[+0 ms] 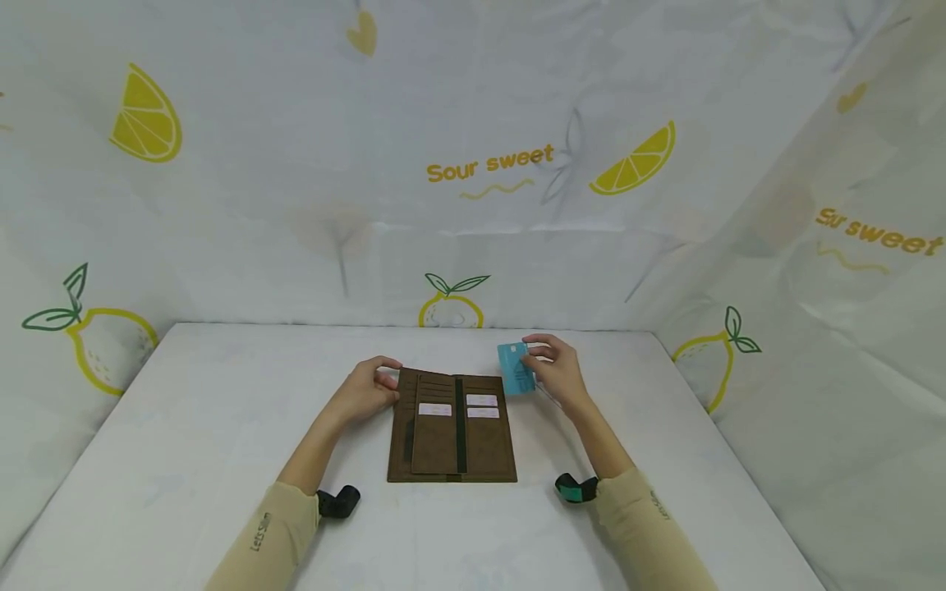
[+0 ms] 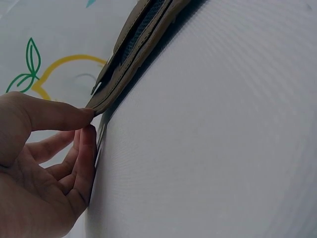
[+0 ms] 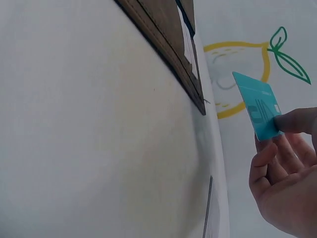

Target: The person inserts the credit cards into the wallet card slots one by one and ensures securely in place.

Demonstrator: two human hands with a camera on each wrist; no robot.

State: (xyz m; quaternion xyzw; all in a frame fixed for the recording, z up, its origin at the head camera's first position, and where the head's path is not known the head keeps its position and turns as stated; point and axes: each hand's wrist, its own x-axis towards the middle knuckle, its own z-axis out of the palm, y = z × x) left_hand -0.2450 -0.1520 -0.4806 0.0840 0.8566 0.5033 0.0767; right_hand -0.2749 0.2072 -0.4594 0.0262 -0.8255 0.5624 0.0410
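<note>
A brown long wallet (image 1: 452, 428) lies open on the white table (image 1: 222, 410), with white cards in its slots. My left hand (image 1: 371, 386) pinches the wallet's far left corner; the left wrist view shows thumb and fingers on the wallet's edge (image 2: 114, 79). My right hand (image 1: 556, 371) pinches a teal card (image 1: 515, 368) just above the table, beside the wallet's far right corner. From the right wrist, the teal card (image 3: 257, 105) stands tilted between thumb and fingers, clear of the wallet (image 3: 168, 44).
A white cloth printed with lemons and "Sour sweet" (image 1: 489, 164) walls the table on the back and both sides. The table's far edge (image 1: 414, 326) runs close behind the hands. Wrist cameras (image 1: 338, 501) sit on both forearms.
</note>
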